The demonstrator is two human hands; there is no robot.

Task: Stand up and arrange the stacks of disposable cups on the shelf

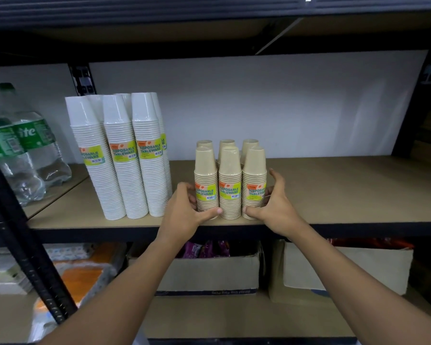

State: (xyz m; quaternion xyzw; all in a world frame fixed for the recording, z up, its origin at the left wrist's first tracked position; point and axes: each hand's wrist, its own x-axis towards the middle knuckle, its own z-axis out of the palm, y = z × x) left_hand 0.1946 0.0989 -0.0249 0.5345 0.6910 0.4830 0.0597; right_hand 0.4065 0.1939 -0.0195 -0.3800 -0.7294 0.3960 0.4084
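Bracketing the six short beige paper cup stacks point(230, 180) from both sides, the two hands sit at the front edge of the brown shelf board point(334, 190). The left hand point(184, 207) is half closed. Its thumb lies across the base of the front left stack and its fingers curl round that stack's left side. The right hand point(276, 202) is spread wider, with its thumb touching the base of the front right stack. Its fingers reach up and round the right side, and their tips are partly hidden behind the cups.

The beige stacks stand upright in two rows of three, touching one another, rims down, with yellow-green labels facing forward.

Just to their left, apart from them, stand the tall white cup stacks point(120, 158), also upright and labelled, leaning slightly. Further left are clear plastic bottles with green labels point(23, 145) on a neighbouring board. A black metal upright post point(23, 232) crosses the lower left.

On the level below sit an open cardboard box point(209, 272) holding purple packets point(204, 249), a second cardboard box point(346, 267), and orange wrapped packs point(82, 272).
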